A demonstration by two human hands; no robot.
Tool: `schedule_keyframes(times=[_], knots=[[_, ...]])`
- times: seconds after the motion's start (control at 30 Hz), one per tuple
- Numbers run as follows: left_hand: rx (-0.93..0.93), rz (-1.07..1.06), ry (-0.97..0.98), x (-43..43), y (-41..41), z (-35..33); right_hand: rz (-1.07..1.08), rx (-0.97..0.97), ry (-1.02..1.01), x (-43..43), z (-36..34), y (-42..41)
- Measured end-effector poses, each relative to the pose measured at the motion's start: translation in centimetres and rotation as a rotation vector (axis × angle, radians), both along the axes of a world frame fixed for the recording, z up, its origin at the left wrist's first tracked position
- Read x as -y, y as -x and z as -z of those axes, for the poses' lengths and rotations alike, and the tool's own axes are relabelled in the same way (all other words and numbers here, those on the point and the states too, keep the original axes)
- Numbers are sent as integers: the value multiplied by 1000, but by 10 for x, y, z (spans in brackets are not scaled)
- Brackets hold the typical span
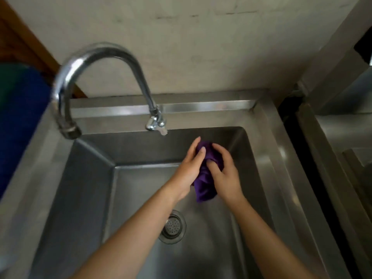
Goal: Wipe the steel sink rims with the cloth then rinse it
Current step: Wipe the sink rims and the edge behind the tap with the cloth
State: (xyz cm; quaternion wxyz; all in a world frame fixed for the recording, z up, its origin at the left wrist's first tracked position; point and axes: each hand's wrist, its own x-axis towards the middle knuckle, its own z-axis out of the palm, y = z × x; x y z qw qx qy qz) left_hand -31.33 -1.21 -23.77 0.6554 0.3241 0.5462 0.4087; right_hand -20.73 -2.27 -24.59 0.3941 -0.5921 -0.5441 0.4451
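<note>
A purple cloth (204,184) is bunched between both hands over the basin of the steel sink (279,158). My left hand (189,168) holds it from the left, fingers lying along the cloth. My right hand (225,174) grips it from the right, fingers curled over the top. The lower end of the cloth hangs free above the sink floor. The hands are right of the curved steel tap (100,57), whose spout opens at the basin's left; no water stream shows. The tap handle (156,122) sits just beyond the hands on the back rim.
A round strainer drain (173,226) lies in the sink floor below my left forearm. A blue and green object (20,109) stands left of the sink. A plastered wall rises behind, and a second steel unit (338,141) sits across a dark gap at right.
</note>
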Motion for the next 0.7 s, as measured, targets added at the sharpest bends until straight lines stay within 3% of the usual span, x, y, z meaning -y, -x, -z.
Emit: schedule_keyframes(times=[0.1,0.23,0.43,0.7], knots=[[336,-166,141,13,47,-4,-238,-59,-4,2,-12,46],[337,-322,192,36,109,-9,-535,-47,158,7,-21,85],[-244,-565,5,25,188,-14,-195,416,-159,-49,-10,82],[-931,-270,-337,-39,208,-17,-429,942,-244,-99,30,102]])
